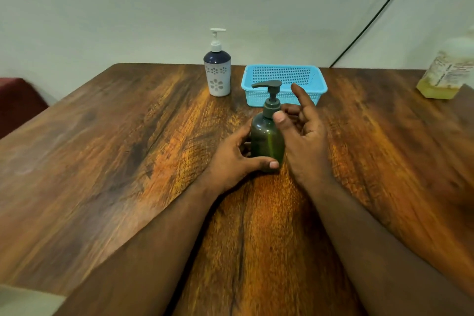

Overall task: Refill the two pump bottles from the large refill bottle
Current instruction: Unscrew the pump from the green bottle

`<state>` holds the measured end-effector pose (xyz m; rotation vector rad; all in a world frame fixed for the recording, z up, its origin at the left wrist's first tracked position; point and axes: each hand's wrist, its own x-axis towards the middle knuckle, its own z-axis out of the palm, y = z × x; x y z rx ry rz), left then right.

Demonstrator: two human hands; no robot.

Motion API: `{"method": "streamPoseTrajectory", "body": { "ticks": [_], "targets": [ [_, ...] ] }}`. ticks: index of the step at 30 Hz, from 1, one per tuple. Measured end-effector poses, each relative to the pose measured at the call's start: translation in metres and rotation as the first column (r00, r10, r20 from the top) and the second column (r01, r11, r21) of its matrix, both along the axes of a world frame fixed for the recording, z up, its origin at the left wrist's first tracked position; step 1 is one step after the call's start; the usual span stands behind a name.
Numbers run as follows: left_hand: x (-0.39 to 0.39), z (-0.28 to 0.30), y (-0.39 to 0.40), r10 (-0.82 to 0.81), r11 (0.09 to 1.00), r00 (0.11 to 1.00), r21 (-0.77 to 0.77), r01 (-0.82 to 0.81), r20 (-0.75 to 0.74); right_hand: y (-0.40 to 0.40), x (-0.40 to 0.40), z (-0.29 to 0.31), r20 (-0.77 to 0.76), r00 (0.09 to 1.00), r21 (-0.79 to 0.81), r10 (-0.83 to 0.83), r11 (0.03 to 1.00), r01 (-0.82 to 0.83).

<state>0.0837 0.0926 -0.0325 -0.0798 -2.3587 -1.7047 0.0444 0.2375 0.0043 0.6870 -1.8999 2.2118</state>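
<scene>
Left grip (237, 155) curls round the green pump bottle (266, 141); right grip (304, 131) apparently spread beside it.

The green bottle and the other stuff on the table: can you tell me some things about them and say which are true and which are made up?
1. The left hand holds the green bottle near its bottom. True.
2. The green bottle's pump is off. False: the pump is on top of it.
3. The white bottle stands left of the blue basket. True.
4. The refill bottle is inside the basket. False: it stands far off at the table's right edge.
5. The right hand is a tight fist. False: its fingers are spread beside the pump neck.
</scene>
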Motion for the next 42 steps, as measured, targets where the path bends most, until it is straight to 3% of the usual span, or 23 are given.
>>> {"method": "streamPoseTrajectory", "body": {
  "ticks": [5, 12, 19, 32, 38, 42],
  "targets": [
    [-0.001, 0.001, 0.001, -0.002, 1.0, 1.0, -0.003, 0.002, 0.001, -0.001, -0.002, -0.003, 0.065, 0.996, -0.067, -0.054, 0.996, 0.058],
    [-0.001, -0.001, 0.0, -0.016, 1.0, 1.0, -0.007, 0.016, -0.019, -0.001, 0.004, 0.002, 0.059, 0.998, 0.009, -0.016, 1.0, 0.016],
    [-0.003, -0.002, 0.0, -0.053, 0.998, 0.999, 0.021, 0.053, 0.004, -0.002, 0.002, 0.015, 0.099, 0.995, -0.057, -0.008, 0.998, 0.014],
    [-0.003, 0.0, -0.004, -0.084, 0.996, 0.992, 0.051, 0.079, 0.09, 0.023, 0.009, 0.1, -0.004, 1.0, -0.089, -0.006, 0.996, 0.006],
    [0.002, 0.005, 0.0, -0.073, 0.996, 0.992, 0.059, 0.067, 0.103, 0.037, 0.017, 0.107, -0.024, 0.995, -0.213, -0.093, 0.973, 0.086],
    [0.004, 0.005, 0.0, -0.069, 0.994, 0.993, 0.092, 0.061, 0.097, 0.055, 0.015, 0.102, -0.136, 0.982, -0.09, -0.128, 0.989, 0.117]
  ]
}}
